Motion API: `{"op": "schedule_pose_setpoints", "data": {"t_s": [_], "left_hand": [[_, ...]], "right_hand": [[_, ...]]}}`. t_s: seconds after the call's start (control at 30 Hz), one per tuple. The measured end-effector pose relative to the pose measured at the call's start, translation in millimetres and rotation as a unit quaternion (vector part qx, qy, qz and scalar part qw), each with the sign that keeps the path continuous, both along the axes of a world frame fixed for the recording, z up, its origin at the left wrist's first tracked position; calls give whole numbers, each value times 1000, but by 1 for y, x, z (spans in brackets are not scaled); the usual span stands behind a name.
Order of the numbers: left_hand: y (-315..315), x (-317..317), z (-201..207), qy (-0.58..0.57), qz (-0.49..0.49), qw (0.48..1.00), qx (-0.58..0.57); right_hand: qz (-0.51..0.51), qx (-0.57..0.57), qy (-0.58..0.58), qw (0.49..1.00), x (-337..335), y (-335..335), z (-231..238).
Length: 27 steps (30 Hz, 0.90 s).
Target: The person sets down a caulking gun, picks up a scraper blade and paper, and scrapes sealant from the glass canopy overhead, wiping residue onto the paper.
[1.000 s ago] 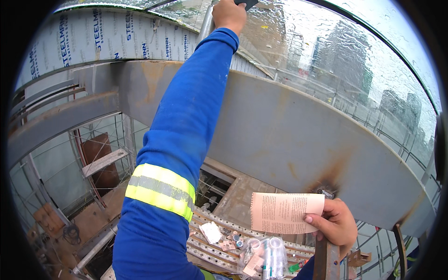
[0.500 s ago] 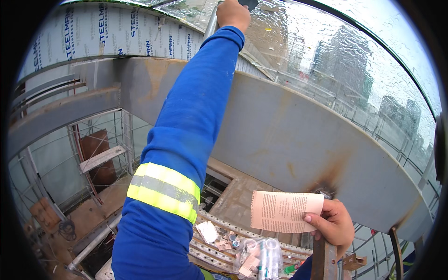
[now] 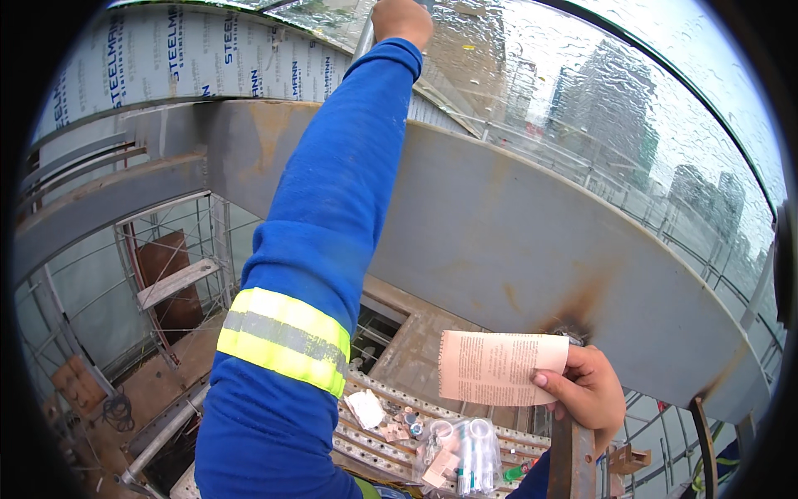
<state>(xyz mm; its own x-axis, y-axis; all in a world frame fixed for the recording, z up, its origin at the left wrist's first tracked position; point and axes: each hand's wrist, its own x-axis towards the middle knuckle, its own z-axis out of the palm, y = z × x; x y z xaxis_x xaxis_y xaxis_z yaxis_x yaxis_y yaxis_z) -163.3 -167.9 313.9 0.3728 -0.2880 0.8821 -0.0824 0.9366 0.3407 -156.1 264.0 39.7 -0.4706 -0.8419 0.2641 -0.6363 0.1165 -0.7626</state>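
My left hand [image 3: 402,22] is raised at the top edge, at the end of a blue sleeve [image 3: 320,191] with a yellow and silver reflective band. Its fingers are closed, and a dark bit shows beside them; what it is, I cannot make out. A grey pipe [image 3: 364,40] runs close beside that hand. At the lower right, my right hand [image 3: 592,389] pinches a pinkish printed paper sheet [image 3: 499,370] between thumb and fingers, above the top of a rusty steel post [image 3: 572,457]. One edge of the sheet is serrated.
A curved grey steel beam [image 3: 499,224] crosses in front, with rust and scorch marks. Below, perforated metal planks [image 3: 366,432] carry a clear plastic bag [image 3: 474,453] of tubes and tape rolls. Scaffolding [image 3: 174,287] stands left; wet glazing [image 3: 615,108] slopes at upper right.
The whole view has shifted slightly. My left hand sits nearer the top edge, and less of the dark thing by it shows. The sheet stays in my right hand.
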Motion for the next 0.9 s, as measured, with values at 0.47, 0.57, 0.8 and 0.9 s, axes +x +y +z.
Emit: {"op": "schedule_pose_setpoints", "data": {"t_s": [0.47, 0.57, 0.8, 0.9], "left_hand": [[7, -5, 11, 59, -69, 994, 54], [8, -9, 12, 54, -60, 995, 66], [-2, 1, -1, 83, -71, 991, 74], [23, 10, -19, 92, -78, 990, 76]], "right_hand": [[10, -2, 0, 1000, -1, 2, 0], [-2, -2, -10, 1000, 0, 1, 0], [20, -5, -10, 1000, 6, -5, -3], [12, -9, -13, 1000, 4, -3, 1]]}}
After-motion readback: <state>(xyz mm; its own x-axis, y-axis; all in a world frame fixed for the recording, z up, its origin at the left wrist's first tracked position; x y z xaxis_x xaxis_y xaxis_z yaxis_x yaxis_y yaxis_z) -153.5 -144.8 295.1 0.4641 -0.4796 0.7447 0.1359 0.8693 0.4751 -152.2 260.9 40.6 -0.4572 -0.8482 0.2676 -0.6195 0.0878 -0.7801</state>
